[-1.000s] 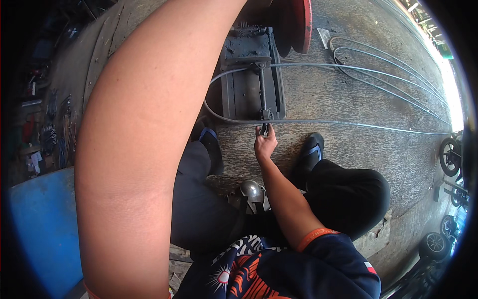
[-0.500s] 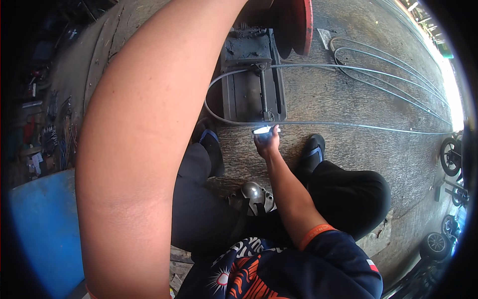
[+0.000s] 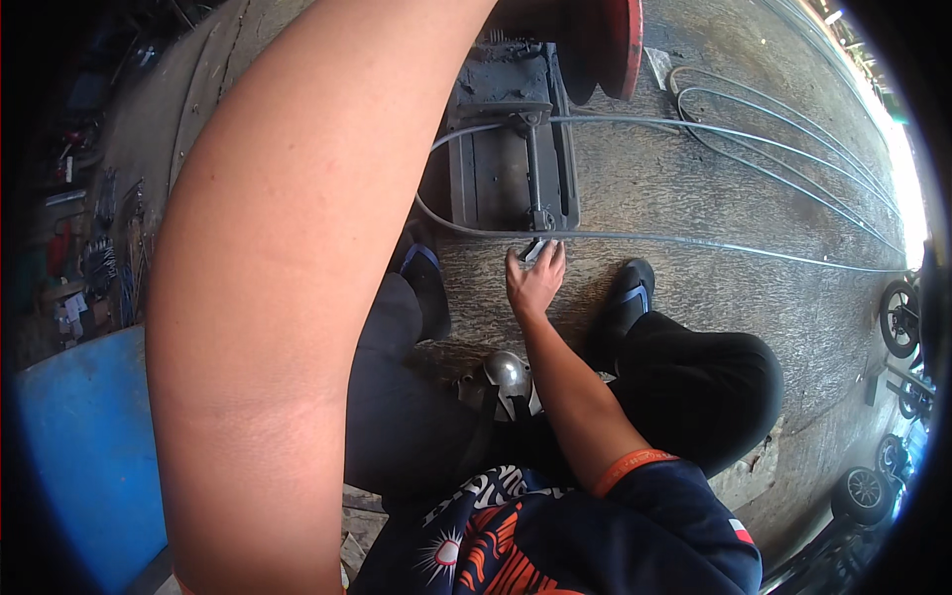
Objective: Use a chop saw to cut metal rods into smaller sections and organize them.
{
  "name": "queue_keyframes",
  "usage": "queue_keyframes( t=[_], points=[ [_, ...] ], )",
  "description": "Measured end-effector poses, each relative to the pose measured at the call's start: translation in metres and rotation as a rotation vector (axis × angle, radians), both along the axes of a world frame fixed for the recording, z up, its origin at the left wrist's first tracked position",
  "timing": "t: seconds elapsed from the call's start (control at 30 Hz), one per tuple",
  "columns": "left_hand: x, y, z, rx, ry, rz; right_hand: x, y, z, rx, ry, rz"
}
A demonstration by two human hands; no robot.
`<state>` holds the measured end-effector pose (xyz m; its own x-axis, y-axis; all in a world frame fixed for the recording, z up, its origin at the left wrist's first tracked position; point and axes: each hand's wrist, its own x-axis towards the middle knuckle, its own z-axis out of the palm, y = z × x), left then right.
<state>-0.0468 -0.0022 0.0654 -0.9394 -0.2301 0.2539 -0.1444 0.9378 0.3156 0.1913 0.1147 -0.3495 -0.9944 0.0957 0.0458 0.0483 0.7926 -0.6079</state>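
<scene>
My left forearm fills the left side and runs out past the top edge, so my left hand is out of view. In front of me on the floor stands a dark metal cut-off saw base with a red-rimmed guard above it. A screw rod of its clamp points toward me. At the rod's near end my right hand has its fingers closed round the small dark crank handle. A thin grey cable loops round the base and passes just beyond my fingers.
Long loops of the cable spread over the floor to the right. A silver rounded metal part lies between my legs. My sandalled foot is right of my hand. A blue panel stands at left, wheels at far right.
My right hand has turned over at the crank handle, its back now facing up. The bright shine on the handle is gone. The view has shifted slightly.
</scene>
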Motion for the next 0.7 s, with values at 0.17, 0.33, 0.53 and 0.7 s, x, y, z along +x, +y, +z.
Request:
queue_keyframes(
  t=[0.17, 0.33, 0.53, 0.7],
  points=[
    [0.002, 0.0, 0.0, 0.037, 0.005, -0.039, -0.02, 0.005, 0.004, -0.163, -0.081, 0.032],
    [0.004, 0.0, 0.002, 0.058, -0.055, -0.016, -0.033, 0.019, 0.005, -0.31, -0.317, 0.027],
    [-0.001, 0.001, -0.004, 0.022, -0.029, 0.006, -0.057, 0.049, -0.009, -0.871, -0.747, 0.045],
    [-0.003, 0.001, -0.005, 0.014, -0.012, 0.019, -0.067, 0.062, -0.045, -0.988, -0.867, 0.177]
  ],
)
